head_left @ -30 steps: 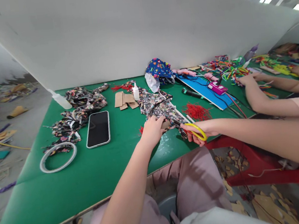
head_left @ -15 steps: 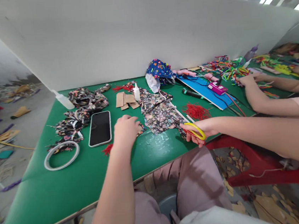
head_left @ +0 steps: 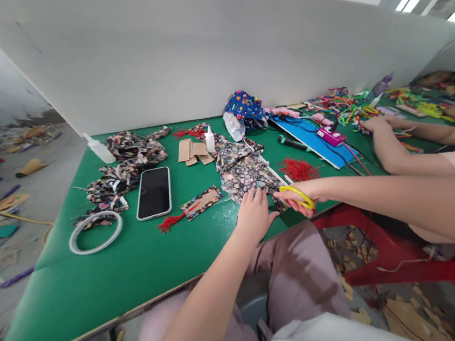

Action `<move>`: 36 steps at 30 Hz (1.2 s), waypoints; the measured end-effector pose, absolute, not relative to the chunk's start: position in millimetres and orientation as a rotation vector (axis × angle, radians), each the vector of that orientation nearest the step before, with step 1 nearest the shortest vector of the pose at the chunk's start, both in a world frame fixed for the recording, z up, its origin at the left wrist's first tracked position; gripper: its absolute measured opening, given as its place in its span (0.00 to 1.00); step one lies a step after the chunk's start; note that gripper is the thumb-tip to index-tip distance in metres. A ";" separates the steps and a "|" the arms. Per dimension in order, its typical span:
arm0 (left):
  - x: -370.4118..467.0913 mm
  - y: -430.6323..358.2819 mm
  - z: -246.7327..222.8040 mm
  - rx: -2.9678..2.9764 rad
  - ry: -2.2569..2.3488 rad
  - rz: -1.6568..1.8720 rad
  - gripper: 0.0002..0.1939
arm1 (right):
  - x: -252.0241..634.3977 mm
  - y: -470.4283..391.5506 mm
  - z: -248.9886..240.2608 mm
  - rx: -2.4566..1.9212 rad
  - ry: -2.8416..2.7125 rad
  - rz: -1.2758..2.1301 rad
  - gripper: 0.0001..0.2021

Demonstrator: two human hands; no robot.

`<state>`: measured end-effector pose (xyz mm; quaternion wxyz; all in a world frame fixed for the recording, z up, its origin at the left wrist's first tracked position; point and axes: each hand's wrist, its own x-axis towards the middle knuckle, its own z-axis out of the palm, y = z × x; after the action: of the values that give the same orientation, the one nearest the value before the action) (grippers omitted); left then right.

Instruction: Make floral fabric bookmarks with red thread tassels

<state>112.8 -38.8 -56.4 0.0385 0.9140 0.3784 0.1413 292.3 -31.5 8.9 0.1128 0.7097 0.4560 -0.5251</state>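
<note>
My right hand (head_left: 301, 198) is closed round yellow-handled scissors (head_left: 298, 194), whose dark blades point left over the floral fabric (head_left: 244, 171). My left hand (head_left: 254, 214) lies on the lower edge of that fabric, fingers stretched out and thumb apart. To its left is a bookmark-like strip (head_left: 202, 202) of brown card with floral edging and a red tassel (head_left: 170, 222). A bundle of red threads (head_left: 299, 169) rests beyond my right hand. Brown card pieces (head_left: 191, 151) and a small white bottle (head_left: 209, 139) stand behind the fabric.
On the green table (head_left: 173, 268) lie a phone (head_left: 153, 193), a white ring (head_left: 96, 233), crumpled floral scraps (head_left: 132, 153) and a squeeze bottle (head_left: 99, 149). At the right, a blue board (head_left: 309, 139) bears cables. Another person's arms (head_left: 411, 140) reach over colourful cords (head_left: 351, 106).
My left hand has moved right from the tasselled strip to the floral fabric near the scissors, leaving the strip uncovered. My right hand stays nearly in place with the scissors.
</note>
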 end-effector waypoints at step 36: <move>111.3 -41.7 -50.5 2.778 1.096 0.454 0.37 | 274.3 -36.7 27.0 2.244 1.327 -1.503 0.34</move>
<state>111.3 -41.7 -50.5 0.0605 0.9180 0.3622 0.1501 274.3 -36.7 27.0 0.0662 0.7440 0.4401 -0.4983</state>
